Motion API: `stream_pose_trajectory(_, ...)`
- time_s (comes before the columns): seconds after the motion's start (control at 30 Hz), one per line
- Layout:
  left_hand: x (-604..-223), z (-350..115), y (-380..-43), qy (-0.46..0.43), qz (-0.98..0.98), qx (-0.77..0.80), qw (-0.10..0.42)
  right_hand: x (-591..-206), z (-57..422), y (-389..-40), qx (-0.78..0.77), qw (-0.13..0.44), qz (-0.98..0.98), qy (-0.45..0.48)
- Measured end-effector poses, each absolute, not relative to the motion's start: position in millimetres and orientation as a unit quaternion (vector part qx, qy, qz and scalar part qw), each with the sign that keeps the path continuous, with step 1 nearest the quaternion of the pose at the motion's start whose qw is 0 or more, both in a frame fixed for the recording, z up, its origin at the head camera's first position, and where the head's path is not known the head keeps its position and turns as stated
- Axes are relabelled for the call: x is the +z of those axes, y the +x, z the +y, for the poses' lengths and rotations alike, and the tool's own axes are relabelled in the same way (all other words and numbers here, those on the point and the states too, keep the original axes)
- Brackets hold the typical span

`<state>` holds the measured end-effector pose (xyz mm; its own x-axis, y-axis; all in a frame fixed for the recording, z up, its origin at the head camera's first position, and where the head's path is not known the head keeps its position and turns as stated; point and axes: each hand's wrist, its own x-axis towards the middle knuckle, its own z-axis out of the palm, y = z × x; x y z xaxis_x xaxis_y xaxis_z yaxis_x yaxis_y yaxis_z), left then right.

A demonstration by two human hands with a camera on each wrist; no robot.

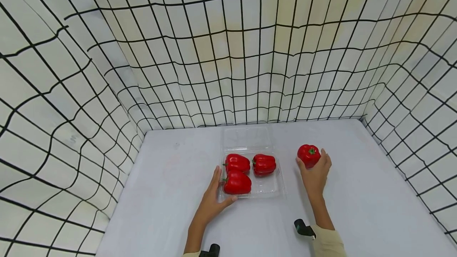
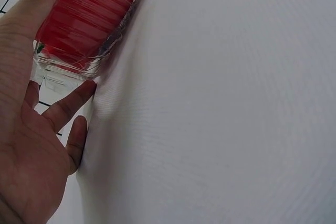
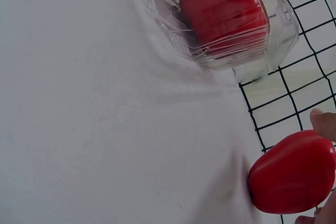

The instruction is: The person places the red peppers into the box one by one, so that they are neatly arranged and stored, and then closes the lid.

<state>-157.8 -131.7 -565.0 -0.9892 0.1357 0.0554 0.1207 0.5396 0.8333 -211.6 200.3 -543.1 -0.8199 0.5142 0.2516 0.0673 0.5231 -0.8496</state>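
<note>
A clear plastic clamshell container (image 1: pixel 265 187) lies with its lid (image 1: pixel 247 137) folded back. Three red bell peppers sit in its base: one at the back left (image 1: pixel 237 163), one at the front left (image 1: pixel 237 183) and one at the right (image 1: pixel 264 165). My left hand (image 1: pixel 208 205) rests against the container's front left corner, its fingers fairly straight along the side and the thumb by the front edge. Right of the container, my right hand (image 1: pixel 315 175) holds another red bell pepper (image 1: pixel 308 155) between thumb and fingers. In the right wrist view this pepper (image 3: pixel 294 174) is close to the white surface.
A white-covered table (image 1: pixel 160 185) carries everything. Black wire mesh (image 1: pixel 232 70) over pale panels stands along the back and both sides. A dark device (image 1: pixel 303 228) is strapped at the right wrist, another (image 1: pixel 213 250) at the left.
</note>
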Motion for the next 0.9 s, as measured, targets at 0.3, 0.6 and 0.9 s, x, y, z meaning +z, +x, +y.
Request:
stream_pose_trajectory(0.3,-566.5,-132.1,-157.9,0.073,0.877,0.475,0.004,-551.6,201.2,-216.2,0.467,0.216,-0.835,-0.196)
stream_pose_trajectory(0.6,-565.7,-132.4,-158.5,0.071,0.88,0.47,0.008,-557.9,204.1,-216.5,0.504,0.251,-0.804,-0.193)
stream_pose_trajectory(0.9,-567.3,-133.1,-157.8,0.072,0.88,0.47,0.008,-548.2,199.2,-210.4,0.566,0.254,-0.771,-0.145)
